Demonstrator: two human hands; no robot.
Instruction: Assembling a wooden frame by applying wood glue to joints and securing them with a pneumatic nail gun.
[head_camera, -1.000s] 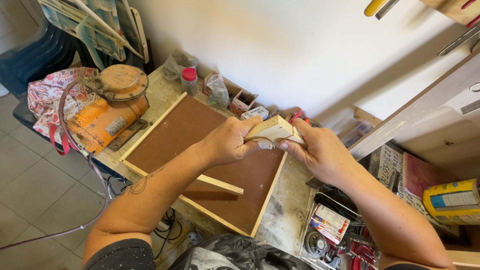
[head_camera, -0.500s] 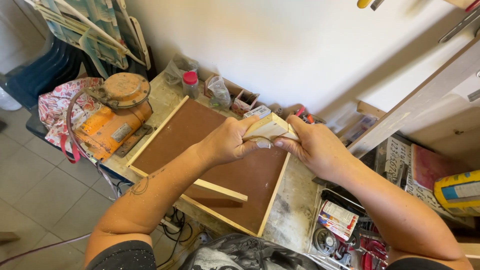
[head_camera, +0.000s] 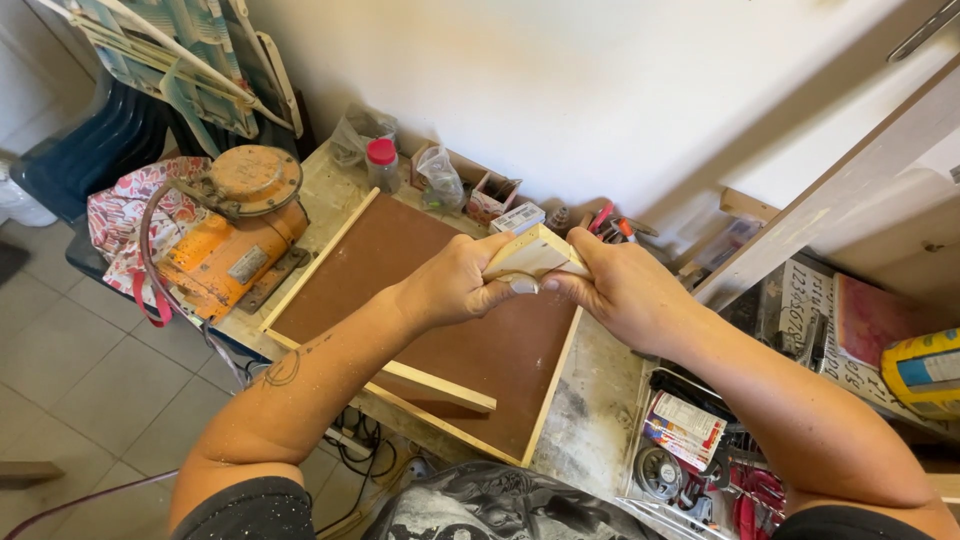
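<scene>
A short pale wooden block (head_camera: 537, 253) is held above a brown board framed with pale wood strips (head_camera: 420, 330). My left hand (head_camera: 458, 280) grips the block's near end from the left. On the other side my right hand (head_camera: 620, 290) pinches it from the right, fingertips meeting the left thumb under it. A loose wooden strip (head_camera: 440, 385) lies across the board's near part.
An orange motor machine (head_camera: 230, 235) stands at the bench's left end on a flowered cloth. A red-capped jar (head_camera: 381, 163), plastic bags and small boxes line the wall. A tray of tools and packets (head_camera: 690, 450) lies at right, and a yellow can (head_camera: 925, 372) farther right.
The view shifted slightly. Both hands keep their hold on the block, in about the same place over the board.
</scene>
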